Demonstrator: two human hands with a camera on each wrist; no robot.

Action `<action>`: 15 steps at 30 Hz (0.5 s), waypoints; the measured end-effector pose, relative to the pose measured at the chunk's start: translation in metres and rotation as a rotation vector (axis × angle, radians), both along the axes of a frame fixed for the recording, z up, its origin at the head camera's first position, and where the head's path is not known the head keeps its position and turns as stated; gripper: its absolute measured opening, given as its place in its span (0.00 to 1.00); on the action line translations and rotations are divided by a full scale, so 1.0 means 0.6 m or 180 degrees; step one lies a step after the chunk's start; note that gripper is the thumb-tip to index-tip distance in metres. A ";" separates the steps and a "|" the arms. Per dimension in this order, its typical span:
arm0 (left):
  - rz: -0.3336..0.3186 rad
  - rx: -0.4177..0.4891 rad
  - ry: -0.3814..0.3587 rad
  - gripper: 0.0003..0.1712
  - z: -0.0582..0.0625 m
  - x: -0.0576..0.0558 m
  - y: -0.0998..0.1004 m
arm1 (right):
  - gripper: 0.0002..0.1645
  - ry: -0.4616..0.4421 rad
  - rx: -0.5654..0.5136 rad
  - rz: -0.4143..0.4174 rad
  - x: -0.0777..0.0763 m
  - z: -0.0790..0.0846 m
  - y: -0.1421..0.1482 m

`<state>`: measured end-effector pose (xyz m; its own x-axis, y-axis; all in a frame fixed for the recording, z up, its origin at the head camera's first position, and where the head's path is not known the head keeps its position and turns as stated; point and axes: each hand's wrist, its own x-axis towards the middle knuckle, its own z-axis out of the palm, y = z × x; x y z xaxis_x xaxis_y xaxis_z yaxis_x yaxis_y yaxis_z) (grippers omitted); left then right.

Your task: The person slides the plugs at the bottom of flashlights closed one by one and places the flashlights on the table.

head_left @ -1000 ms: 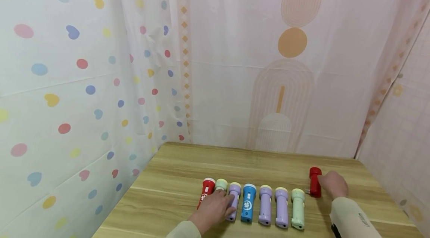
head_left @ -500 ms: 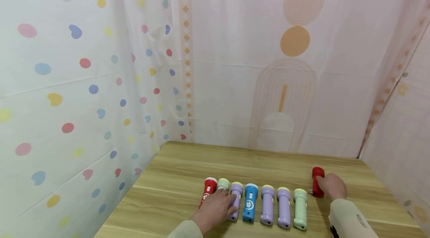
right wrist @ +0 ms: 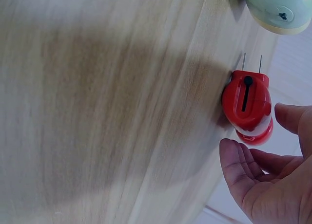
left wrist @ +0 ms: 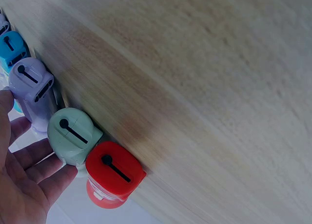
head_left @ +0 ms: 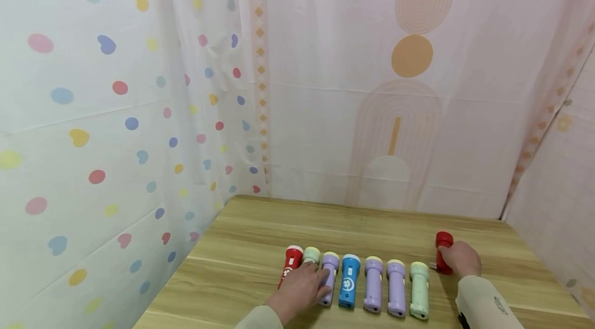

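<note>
Toy flashlights lie in a row on the wooden table in the head view. My left hand (head_left: 299, 285) rests over the left end, thumb and a finger touching a purple flashlight (left wrist: 30, 80). Its other fingers touch a green flashlight (left wrist: 73, 136), and a red flashlight (left wrist: 114, 168) lies just beyond. Apart on the right is a second red flashlight (right wrist: 247, 101), two metal prongs (right wrist: 252, 63) sticking out of its side near the base. My right hand (head_left: 462, 259) is around it, thumb and fingers on opposite sides; in the right wrist view gaps show between them and its body.
Between the hands lie a blue flashlight (head_left: 349, 282), two more purple flashlights (head_left: 373, 285) and a pale green flashlight (head_left: 420, 290). The table (head_left: 372, 228) ends at a patterned curtain (head_left: 316, 112) behind, with a dotted curtain (head_left: 107, 163) on the left.
The head view has turned slightly left, so the scene slides a little to the right. Both hands stay by the same flashlights, which keep their places on the table.
</note>
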<state>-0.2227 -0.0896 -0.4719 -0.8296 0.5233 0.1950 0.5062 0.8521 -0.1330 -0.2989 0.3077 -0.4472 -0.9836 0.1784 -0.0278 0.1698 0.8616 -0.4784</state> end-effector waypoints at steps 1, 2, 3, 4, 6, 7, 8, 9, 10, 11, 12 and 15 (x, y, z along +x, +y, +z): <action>-0.0004 0.0002 0.0002 0.19 0.000 0.000 0.001 | 0.24 -0.0004 0.0017 0.0004 0.000 -0.001 0.001; -0.0010 0.0010 0.0008 0.19 -0.001 0.000 0.001 | 0.24 -0.0004 0.0024 0.0007 0.000 -0.002 0.001; -0.0013 0.0018 0.0005 0.19 -0.001 0.000 0.002 | 0.24 -0.0003 0.0026 0.0004 0.000 -0.002 0.001; -0.0019 0.0027 0.0004 0.19 -0.002 0.000 0.002 | 0.24 -0.0002 0.0018 0.0000 0.000 -0.003 0.002; -0.0020 0.0045 -0.0025 0.18 -0.003 0.000 0.003 | 0.24 -0.0011 0.0002 -0.0015 0.001 -0.003 0.002; -0.0019 0.0048 -0.0043 0.18 -0.003 0.000 0.004 | 0.24 -0.0011 -0.0004 -0.0019 0.001 -0.003 0.002; -0.0014 0.0052 -0.0059 0.19 -0.002 -0.001 0.005 | 0.24 -0.0012 -0.0010 -0.0021 0.001 -0.003 0.003; -0.0009 0.0048 -0.0070 0.19 -0.002 -0.001 0.005 | 0.24 -0.0013 -0.0010 -0.0021 0.001 -0.002 0.003; -0.0005 0.0045 -0.0075 0.19 -0.001 -0.001 0.005 | 0.24 -0.0014 -0.0005 -0.0016 0.001 -0.002 0.003; 0.0000 0.0036 -0.0071 0.20 -0.001 -0.001 0.006 | 0.24 -0.0016 0.0000 -0.0010 0.000 -0.002 0.003; 0.0004 0.0030 -0.0066 0.20 0.000 0.000 0.006 | 0.25 -0.0019 0.0005 -0.0003 0.000 -0.001 0.004; 0.0007 0.0010 -0.0043 0.20 0.002 0.001 0.006 | 0.25 -0.0024 0.0025 0.0016 -0.002 -0.002 0.005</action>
